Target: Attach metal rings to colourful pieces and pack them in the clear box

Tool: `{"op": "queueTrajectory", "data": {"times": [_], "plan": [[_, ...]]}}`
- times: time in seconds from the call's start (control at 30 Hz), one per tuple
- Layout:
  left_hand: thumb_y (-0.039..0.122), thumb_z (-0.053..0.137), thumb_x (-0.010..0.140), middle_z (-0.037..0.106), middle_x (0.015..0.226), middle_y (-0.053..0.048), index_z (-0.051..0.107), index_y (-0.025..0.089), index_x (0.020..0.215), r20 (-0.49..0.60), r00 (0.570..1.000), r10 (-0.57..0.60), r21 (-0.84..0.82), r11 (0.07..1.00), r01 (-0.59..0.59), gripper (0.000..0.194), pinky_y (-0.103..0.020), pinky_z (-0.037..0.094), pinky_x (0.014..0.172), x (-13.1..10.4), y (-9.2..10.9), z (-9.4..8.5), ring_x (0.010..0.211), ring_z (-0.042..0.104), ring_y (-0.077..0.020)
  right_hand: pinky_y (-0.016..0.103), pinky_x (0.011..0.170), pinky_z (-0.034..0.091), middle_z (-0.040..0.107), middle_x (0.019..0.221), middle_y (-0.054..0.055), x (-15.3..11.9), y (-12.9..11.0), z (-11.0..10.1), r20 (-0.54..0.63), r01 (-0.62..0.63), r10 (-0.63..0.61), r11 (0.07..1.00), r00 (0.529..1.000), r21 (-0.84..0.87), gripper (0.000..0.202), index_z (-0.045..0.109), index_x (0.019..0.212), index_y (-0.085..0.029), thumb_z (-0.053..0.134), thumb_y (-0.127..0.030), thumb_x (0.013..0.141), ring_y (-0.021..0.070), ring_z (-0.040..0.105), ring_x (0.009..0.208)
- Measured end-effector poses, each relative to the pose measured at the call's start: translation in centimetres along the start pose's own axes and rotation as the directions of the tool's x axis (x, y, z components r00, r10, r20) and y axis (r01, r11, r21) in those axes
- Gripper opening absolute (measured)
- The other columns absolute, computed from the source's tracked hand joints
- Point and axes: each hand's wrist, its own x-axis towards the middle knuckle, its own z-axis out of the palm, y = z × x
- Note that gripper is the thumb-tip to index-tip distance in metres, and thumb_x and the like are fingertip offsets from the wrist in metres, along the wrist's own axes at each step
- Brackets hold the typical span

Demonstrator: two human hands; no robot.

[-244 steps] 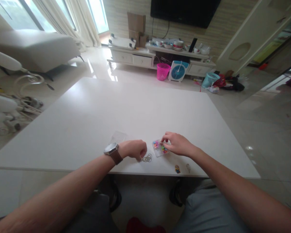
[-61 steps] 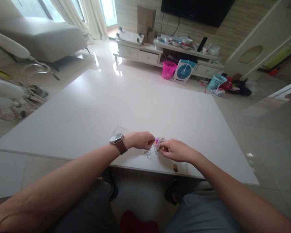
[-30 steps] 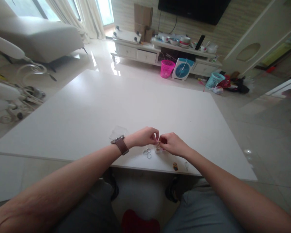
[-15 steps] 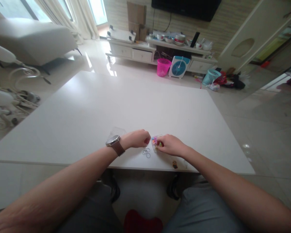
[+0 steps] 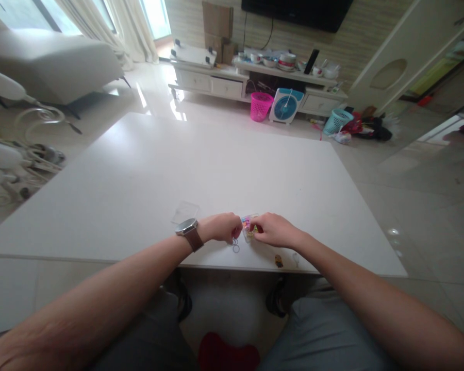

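My left hand (image 5: 229, 226), with a watch (image 5: 187, 226) on its wrist, is closed just above several thin metal rings (image 5: 236, 249) on the white table. Its fingertips cover some of the rings, and whether they grip one is hidden. My right hand (image 5: 274, 229) is curled, thumb and fingers bent over a small clear box (image 5: 248, 238) of colourful little pieces. What its fingertips hold, if anything, is too small to name. Near the table's front edge lie a small brown-and-yellow figure (image 5: 279, 261) and a small clear item (image 5: 296, 259).
A clear plastic lid (image 5: 185, 211) lies left of my left hand on the white table (image 5: 216, 165). Beyond the table stand a pink basket (image 5: 260, 107), a blue-and-white fan (image 5: 286, 106) and a low cabinet (image 5: 226, 88). A red seat (image 5: 226, 355) shows below me.
My left hand has moved slightly right and down, now covering part of the rings. The clear lid shows more fully. My right hand stays over the box.
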Motion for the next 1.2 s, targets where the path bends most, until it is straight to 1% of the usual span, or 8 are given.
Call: {"op": "queueTrajectory", "data": {"times": [0.27, 0.4, 0.47, 0.53, 0.63, 0.83, 1.0, 1.2], "plan": [[0.014, 0.065, 0.064, 0.069, 0.07, -0.002, 0.072, 0.019, 0.071, 0.086, 0.996, -0.031, 0.048, 0.998, 0.027, 0.011, -0.024, 0.038, 0.053, -0.3, 0.3, 0.2, 0.057, 0.055, -0.0141, 0.024, 0.056, 0.031, 0.07, 0.077, 0.001, -0.1, 0.1, -0.1, -0.002, -0.003, 0.003, 1.0, 1.0, 0.027, 0.021, 0.074, 0.092, -0.026, 0.056, -0.024, 0.08, 0.0141, 0.056, 0.064], [0.019, 0.066, 0.066, 0.069, 0.072, -0.002, 0.07, 0.018, 0.073, 0.109, 0.993, -0.04, 0.061, 0.998, 0.033, 0.009, -0.024, 0.037, 0.053, -0.5, 0.2, -0.3, 0.058, 0.054, -0.0142, 0.024, 0.057, 0.031, 0.07, 0.079, 0.001, -0.1, 0.0, -0.2, -0.012, 0.004, -0.003, 0.999, 1.0, 0.034, 0.021, 0.074, 0.091, -0.025, 0.055, -0.025, 0.081, 0.0139, 0.056, 0.064], [0.018, 0.063, 0.067, 0.068, 0.071, -0.002, 0.069, 0.018, 0.073, 0.069, 0.997, -0.016, 0.06, 0.998, 0.011, 0.008, -0.024, 0.037, 0.054, -0.6, 0.1, -0.9, 0.059, 0.054, -0.0139, 0.024, 0.057, 0.031, 0.07, 0.079, 0.001, -0.2, 0.0, -0.2, -0.009, -0.007, 0.007, 1.0, 1.0, 0.026, 0.021, 0.074, 0.091, -0.026, 0.055, -0.026, 0.082, 0.0139, 0.057, 0.064], [0.016, 0.061, 0.07, 0.066, 0.068, -0.001, 0.067, 0.017, 0.072, -0.009, 0.999, 0.043, 0.045, 0.998, -0.042, 0.007, -0.024, 0.036, 0.054, -0.6, -0.1, -1.4, 0.058, 0.053, -0.0134, 0.024, 0.057, 0.03, 0.071, 0.08, 0.001, -0.2, 0.0, -0.3, -0.019, -0.029, 0.029, 1.0, 0.999, 0.013, 0.02, 0.074, 0.091, -0.027, 0.055, -0.028, 0.084, 0.0142, 0.057, 0.065], [0.018, 0.058, 0.076, 0.065, 0.066, -0.001, 0.066, 0.016, 0.073, -0.127, 0.983, 0.134, 0.0, 0.991, -0.135, 0.008, -0.024, 0.036, 0.055, -0.4, 0.1, -1.7, 0.057, 0.053, -0.0123, 0.025, 0.057, 0.03, 0.071, 0.08, 0.002, -0.1, 0.1, -0.6, -0.058, -0.089, 0.089, 0.996, 0.994, -0.01, 0.02, 0.074, 0.089, -0.026, 0.056, -0.032, 0.084, 0.0152, 0.059, 0.068], [0.015, 0.059, 0.078, 0.069, 0.073, -0.002, 0.069, 0.018, 0.078, -0.28, 0.947, 0.155, 0.013, 0.987, -0.158, 0.01, -0.024, 0.04, 0.062, 0.3, 1.4, -1.1, 0.065, 0.058, -0.0136, 0.026, 0.058, 0.031, 0.071, 0.08, 0.002, 0.1, 0.6, -1.2, -0.1, -0.199, 0.196, 0.979, 0.976, -0.03, 0.021, 0.074, 0.088, -0.026, 0.055, -0.034, 0.085, 0.016, 0.06, 0.07], [0.017, 0.062, 0.078, 0.068, 0.07, -0.002, 0.069, 0.019, 0.077, -0.315, 0.936, 0.158, 0.001, 0.986, -0.165, 0.008, -0.023, 0.038, 0.06, 0.8, 2.1, -0.9, 0.063, 0.058, -0.013, 0.026, 0.058, 0.031, 0.071, 0.081, 0.001, -0.1, 0.8, -1.4, -0.087, -0.232, 0.228, 0.972, 0.97, -0.033, 0.02, 0.073, 0.088, -0.026, 0.055, -0.033, 0.085, 0.0165, 0.06, 0.072], [0.016, 0.061, 0.078, 0.071, 0.072, -0.002, 0.071, 0.02, 0.077, -0.297, 0.942, 0.153, 0.015, 0.988, -0.156, 0.011, -0.024, 0.039, 0.061, 0.9, 2.4, -0.7, 0.066, 0.061, -0.0143, 0.026, 0.057, 0.031, 0.071, 0.08, 0.001, -0.1, 0.8, -1.2, -0.061, -0.199, 0.197, 0.98, 0.979, -0.032, 0.018, 0.073, 0.085, -0.026, 0.056, -0.031, 0.085, 0.0164, 0.06, 0.072]]}}
